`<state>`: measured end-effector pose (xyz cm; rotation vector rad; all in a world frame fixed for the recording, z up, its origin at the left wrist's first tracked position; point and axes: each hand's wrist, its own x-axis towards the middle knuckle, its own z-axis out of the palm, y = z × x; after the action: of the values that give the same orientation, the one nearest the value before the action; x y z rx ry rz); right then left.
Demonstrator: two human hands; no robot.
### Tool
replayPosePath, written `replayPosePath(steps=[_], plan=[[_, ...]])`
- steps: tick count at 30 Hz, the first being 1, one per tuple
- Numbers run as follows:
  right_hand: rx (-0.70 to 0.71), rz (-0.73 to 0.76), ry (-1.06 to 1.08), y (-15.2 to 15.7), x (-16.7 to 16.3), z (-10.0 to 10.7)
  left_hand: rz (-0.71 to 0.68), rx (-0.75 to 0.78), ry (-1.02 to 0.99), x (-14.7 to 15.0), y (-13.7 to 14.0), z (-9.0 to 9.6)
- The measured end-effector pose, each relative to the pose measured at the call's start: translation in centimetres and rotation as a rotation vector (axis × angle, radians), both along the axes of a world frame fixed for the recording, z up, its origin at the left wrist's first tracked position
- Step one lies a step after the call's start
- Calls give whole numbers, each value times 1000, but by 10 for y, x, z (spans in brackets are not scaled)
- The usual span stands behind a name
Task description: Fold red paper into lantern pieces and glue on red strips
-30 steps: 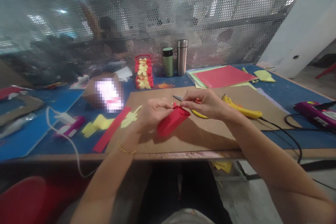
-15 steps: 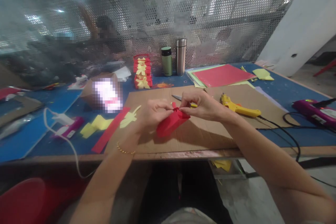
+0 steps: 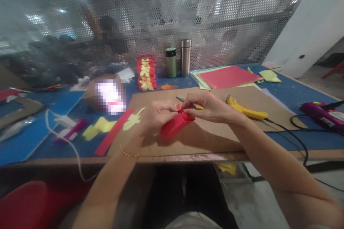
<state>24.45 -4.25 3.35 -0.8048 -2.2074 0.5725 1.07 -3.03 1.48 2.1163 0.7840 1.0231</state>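
Note:
Over the cardboard sheet [image 3: 215, 143] I hold a small red paper bag [image 3: 173, 126], tilted, its upper edge pinched between both hands. My left hand [image 3: 158, 116] is closed, thumb and forefinger gripping the left part of that edge. Opposite it, the thumb and forefinger of my right hand [image 3: 204, 107] pinch the right part. Scissors [image 3: 180, 98] lie behind my right hand, their handles partly covered by it. Just left of my left hand are a yellow paper bow [image 3: 132, 121] and a red paper strip [image 3: 114, 134].
A yellow glue gun [image 3: 245, 110] with a black cord lies to the right. Red bags with yellow bows [image 3: 146, 73] stand at the back beside a green cup [image 3: 171, 62] and a steel flask [image 3: 185, 59]. Red sheets [image 3: 231, 76], yellow paper pieces [image 3: 100, 127] and a purple power strip [image 3: 324, 114] are around.
Both hands keep their pinch on the red paper bag and have barely moved. My right fingers have shifted slightly, showing a little more of the scissors' handle.

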Motion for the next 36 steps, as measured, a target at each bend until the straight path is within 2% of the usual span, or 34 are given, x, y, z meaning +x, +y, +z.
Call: replayPosePath(steps=[7,13,20,26,32,36], plan=[[-4,31,-6,1,-3,-1,-23,-7,9,0,0,-1],[41,6,19,4,-3,-6,24,-29,6,1,-2,-1],[12,-13,31,-1,2,2,37,-36,-11,-1,-1,0],[45,-19,-41,2,1,-2,19,-19,8,-1,-1,0],[164,-21,-77,-1,-2,-4,17,-23,43,0,-3,3],[179,-77,-101,-3,-3,-5,30,-27,4,1,-5,3]])
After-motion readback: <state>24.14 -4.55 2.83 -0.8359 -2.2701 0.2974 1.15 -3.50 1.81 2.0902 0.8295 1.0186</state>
